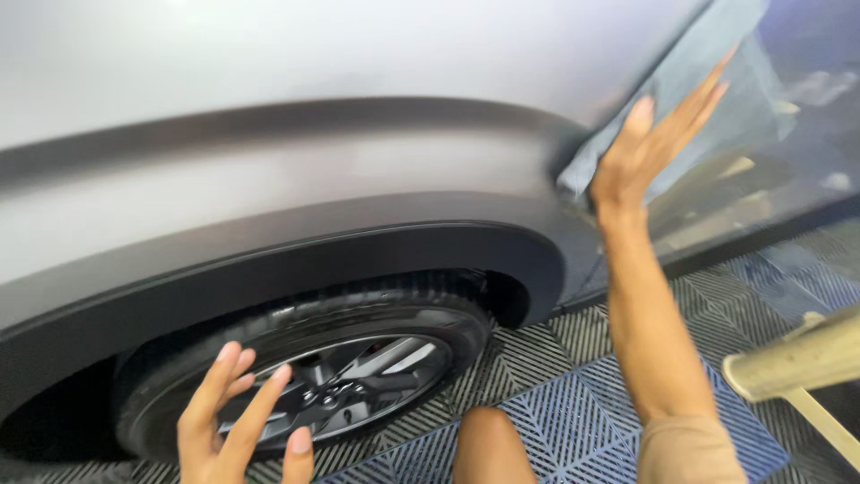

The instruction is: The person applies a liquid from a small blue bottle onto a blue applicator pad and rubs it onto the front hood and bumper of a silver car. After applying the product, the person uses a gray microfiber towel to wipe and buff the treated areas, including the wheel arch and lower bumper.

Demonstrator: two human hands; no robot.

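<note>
My right hand (652, 142) is flat with fingers spread, pressing a grey cloth (708, 63) against the silver car body (269, 63) just right of the wheel arch (296, 246). The cloth lies under the palm and reaches up past the fingertips. My left hand (235, 419) hovers low at the left with fingers apart and nothing in it, in front of the black tyre (296, 318) and its alloy rim (367, 376). It does not clearly touch the wheel.
The floor is blue and grey ribbed tiles (573, 412). A pale tube-like object (793, 363) juts in at the lower right. My bare knee (491, 448) is at the bottom centre. The car's lower door panel (761, 170) reflects the surroundings.
</note>
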